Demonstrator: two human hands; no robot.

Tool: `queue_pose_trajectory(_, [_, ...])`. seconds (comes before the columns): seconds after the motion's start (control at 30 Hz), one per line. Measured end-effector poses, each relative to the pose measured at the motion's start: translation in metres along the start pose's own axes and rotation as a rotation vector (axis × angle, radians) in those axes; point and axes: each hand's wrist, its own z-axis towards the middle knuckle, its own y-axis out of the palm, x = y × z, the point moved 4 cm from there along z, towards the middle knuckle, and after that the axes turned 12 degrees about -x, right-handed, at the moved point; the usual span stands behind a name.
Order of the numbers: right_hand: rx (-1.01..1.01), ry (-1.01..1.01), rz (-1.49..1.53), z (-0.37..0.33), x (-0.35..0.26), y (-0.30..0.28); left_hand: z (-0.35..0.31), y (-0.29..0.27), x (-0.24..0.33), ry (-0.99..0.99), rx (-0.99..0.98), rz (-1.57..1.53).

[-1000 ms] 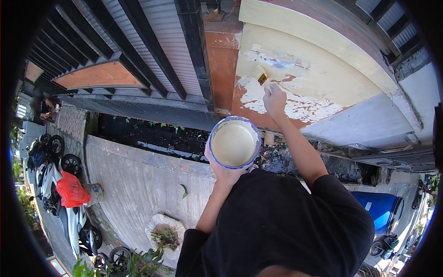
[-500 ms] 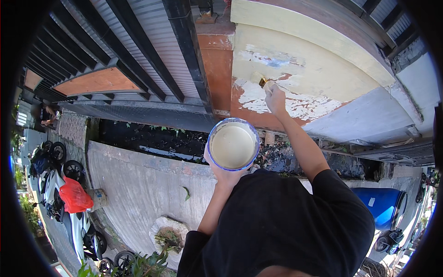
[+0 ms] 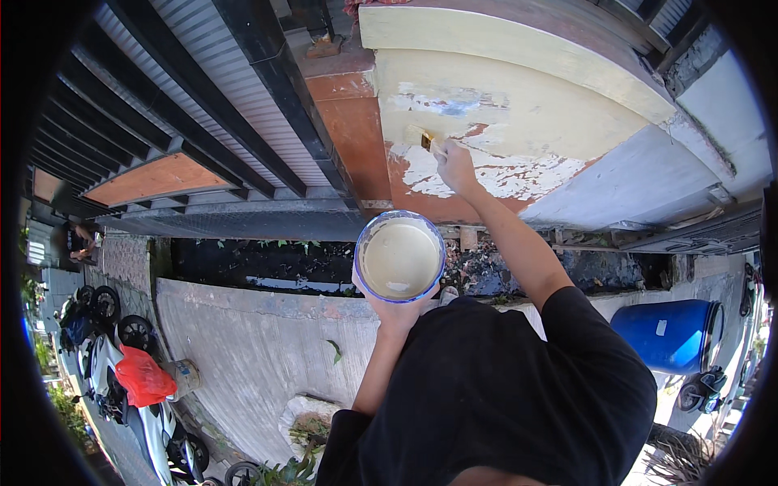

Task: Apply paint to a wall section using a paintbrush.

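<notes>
My left hand (image 3: pixel 395 309) is closed around the underside of a round paint tub (image 3: pixel 403 257) with a blue-smeared rim, holding it in front of my body. Cream paint fills part of it. With my arm stretched out, my right hand (image 3: pixel 457 168) grips a paintbrush (image 3: pixel 426 141), whose bristles touch the wall (image 3: pixel 519 113). Cream paint covers the wall's upper part. Lower down, white flaking patches and bare orange-brown surface show around and below the brush. The brush handle is mostly hidden in my fingers.
A dark drainage ditch (image 3: pixel 219 257) runs between the wall and the concrete pavement (image 3: pixel 243 332). Black metal fencing (image 3: pixel 267 73) stands left of the wall. Parked motorbikes and a red plastic bag (image 3: pixel 144 376) are at left. A blue barrel (image 3: pixel 666 336) lies at right.
My right hand and the brush have shifted slightly left along the wall. The view has turned a little, and the tub tilts slightly differently in my left hand.
</notes>
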Motion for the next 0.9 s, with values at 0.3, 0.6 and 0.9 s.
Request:
queue_pose_trajectory(0.3, [0.159,0.403,-0.039,-0.093,0.128,-0.092,0.005,0.002,0.000,-0.015,-0.037,0.011])
queue_pose_trajectory(0.6, [0.442,0.614,0.284,-0.070,0.065,-0.020,0.001,-0.007,-0.007,-0.035,-0.064,-0.018])
queue_pose_trajectory(0.9, [0.209,0.397,0.478,-0.050,-0.059,0.078,0.004,-0.011,0.056,0.091,0.020,-0.027])
